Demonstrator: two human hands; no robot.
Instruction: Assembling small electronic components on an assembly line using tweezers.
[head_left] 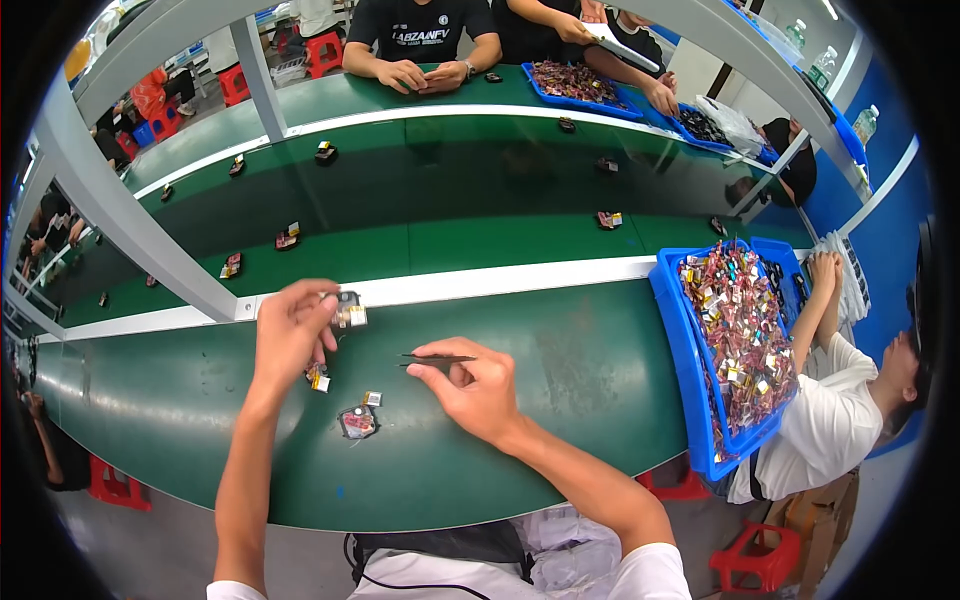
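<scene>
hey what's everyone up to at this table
A person is handling small parts at a green table. Their left hand holds a small dark part near the white rail; their right hand holds black tweezers, tips apart. Two similar pieces lie on the table below the left hand. A blue tray heaped with small parts stands to the right.

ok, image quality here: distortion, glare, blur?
Head view: fisheye bow along the far white rail, corners black; pale glare on the left of the green worktable; dark reflections in the glossy conveyor belt; tweezers look reasonably sharp.
</scene>
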